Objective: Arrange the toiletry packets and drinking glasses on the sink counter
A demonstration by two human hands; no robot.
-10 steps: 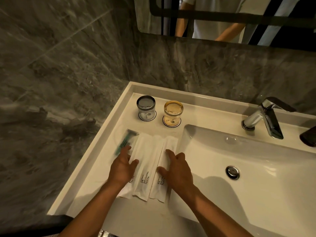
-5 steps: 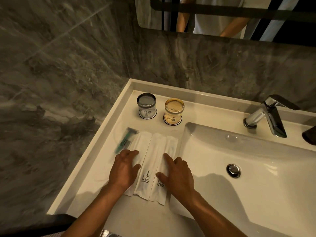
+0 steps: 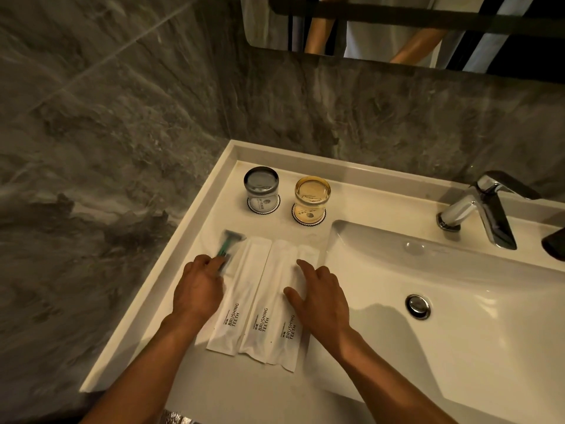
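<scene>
Three white "BRUSHING TEETH" packets lie side by side on the white counter [image 3: 220, 390]: left packet [image 3: 244, 289], middle packet [image 3: 272, 283], right packet [image 3: 290, 341]. To their left lies a clear packet holding a green razor [image 3: 233, 240]. My left hand [image 3: 198, 289] has its fingers curled on the razor packet's near end. With its fingers spread, my right hand [image 3: 321, 296] rests flat on the right packet. Behind them, a grey glass [image 3: 260, 189] and an amber glass [image 3: 312, 197] stand upside down on round coasters.
The sink basin [image 3: 474, 286] with its drain [image 3: 417, 306] lies just right of the packets. A chrome faucet [image 3: 483, 206] stands at the back right, with a dark object [image 3: 555, 243] at the frame's edge. Marble walls enclose the counter's left and back.
My left hand slid off the left toothbrush packet onto the razor packet, and its fingers curled. My right hand stayed on the right packet. The glasses have not moved.
</scene>
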